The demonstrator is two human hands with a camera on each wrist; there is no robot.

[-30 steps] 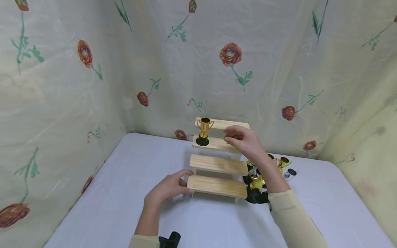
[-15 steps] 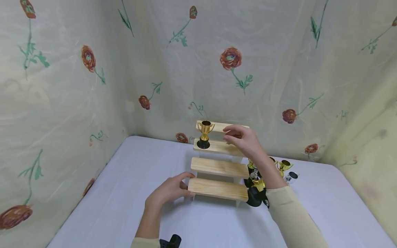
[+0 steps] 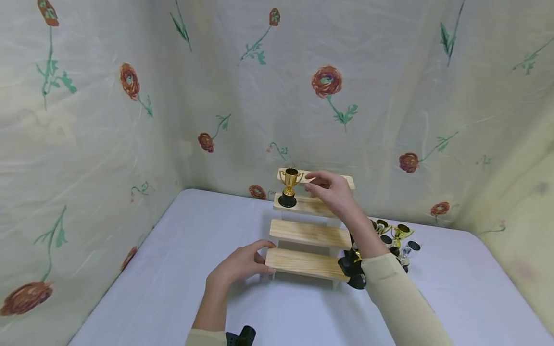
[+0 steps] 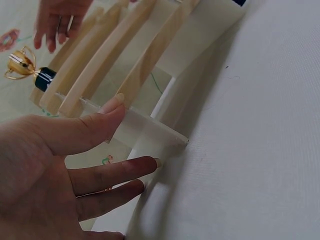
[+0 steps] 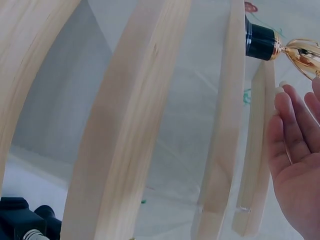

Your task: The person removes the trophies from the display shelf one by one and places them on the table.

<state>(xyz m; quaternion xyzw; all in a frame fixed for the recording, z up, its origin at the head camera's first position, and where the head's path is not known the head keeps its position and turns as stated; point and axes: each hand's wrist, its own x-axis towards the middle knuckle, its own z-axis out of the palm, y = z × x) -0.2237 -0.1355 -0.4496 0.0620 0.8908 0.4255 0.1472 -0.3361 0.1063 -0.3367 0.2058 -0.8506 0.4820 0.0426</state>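
Observation:
A wooden stepped display stand with white side panels sits on the table. One gold two-handled trophy cup with a black base stands upright at the left end of its second step from the top. My left hand grips the left end of the lowest step; in the left wrist view the thumb touches the board's corner, with other fingers stretched beside the side panel. My right hand hovers over the upper steps, just right of the trophy, its fingers loosely bent around nothing. The right wrist view shows a small gap to the trophy's base.
Several gold and silver trophies crowd the table right of the stand, partly hidden by my right forearm. Black bases lie close to the lowest step's right end. A flower-patterned curtain hangs behind the table and at both sides.
My right hand has shifted left, closer to the gold trophy. The left hand keeps its grip on the stand. The head view has tilted and turned slightly.

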